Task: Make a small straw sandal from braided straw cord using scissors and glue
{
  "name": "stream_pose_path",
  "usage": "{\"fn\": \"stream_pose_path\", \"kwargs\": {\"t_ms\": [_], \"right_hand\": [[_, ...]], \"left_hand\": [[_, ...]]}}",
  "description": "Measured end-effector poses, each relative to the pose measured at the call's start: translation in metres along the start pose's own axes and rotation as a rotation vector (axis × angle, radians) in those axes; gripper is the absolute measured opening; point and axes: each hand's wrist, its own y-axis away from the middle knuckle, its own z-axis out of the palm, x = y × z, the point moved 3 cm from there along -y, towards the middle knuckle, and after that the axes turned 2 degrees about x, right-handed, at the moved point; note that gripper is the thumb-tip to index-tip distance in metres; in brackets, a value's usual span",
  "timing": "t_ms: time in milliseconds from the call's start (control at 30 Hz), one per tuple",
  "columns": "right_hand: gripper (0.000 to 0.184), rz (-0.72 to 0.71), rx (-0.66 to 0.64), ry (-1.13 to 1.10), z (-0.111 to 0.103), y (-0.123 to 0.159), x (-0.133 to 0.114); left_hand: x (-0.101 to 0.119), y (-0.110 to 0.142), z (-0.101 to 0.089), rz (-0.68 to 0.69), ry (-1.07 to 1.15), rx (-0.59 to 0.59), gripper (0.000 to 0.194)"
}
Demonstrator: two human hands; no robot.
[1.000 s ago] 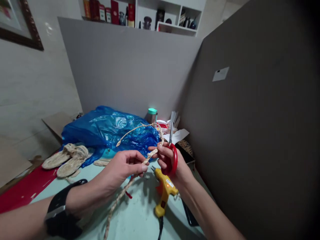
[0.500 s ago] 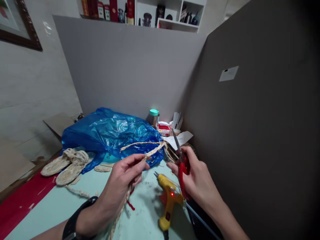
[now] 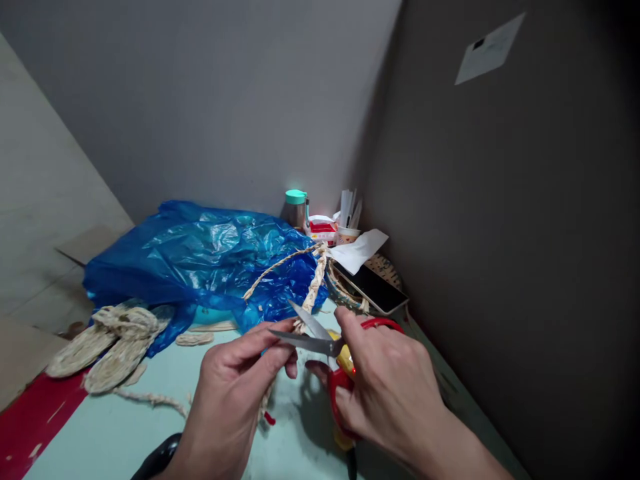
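My left hand [image 3: 245,380] pinches a pale braided straw cord [image 3: 313,287] between thumb and fingers. The cord rises from the fingertips toward the back, and a thinner strand [image 3: 280,263] hangs off its far end. In my right hand [image 3: 385,373] is a pair of red-handled scissors [image 3: 313,341], blades apart. The blades lie close to the cord by my left fingertips; whether they touch it I cannot tell. Below my left hand the cord continues, with a bit of red yarn [image 3: 270,419] near it. A yellow glue gun [image 3: 346,357] lies mostly hidden under my right hand.
A large blue plastic bag [image 3: 200,260] covers the table's back. Woven straw slippers [image 3: 115,340] sit at left near a red strip [image 3: 45,417]. Behind my right hand are a phone [image 3: 375,288], a woven basket [image 3: 340,287], white paper [image 3: 359,250] and a green-lidded jar [image 3: 296,208]. Grey panels enclose the back and right.
The scissors have swung from upright to pointing left, their blades now opened beside the cord. My right hand moved in toward the left one. The view has tilted down.
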Motion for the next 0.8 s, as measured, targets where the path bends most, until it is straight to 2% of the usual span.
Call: {"fn": "stream_pose_path", "kwargs": {"t_ms": [133, 400, 600, 800], "right_hand": [[0.057, 0.005, 0.059, 0.066, -0.002, -0.001, 0.003], [0.055, -0.071, 0.143, 0.080, 0.002, 0.004, 0.004], [0.042, -0.101, 0.171, 0.010, 0.006, 0.004, 0.004], [0.039, -0.157, 0.185, -0.059, 0.008, 0.006, 0.006]], "left_hand": [[-0.001, 0.004, 0.002, 0.033, -0.050, -0.001, 0.005], [-0.001, 0.008, 0.000, 0.182, -0.033, 0.061, 0.015], [0.006, 0.005, -0.002, 0.311, -0.164, 0.039, 0.021], [-0.002, 0.008, -0.011, 0.205, -0.100, 0.048, 0.014]]}}
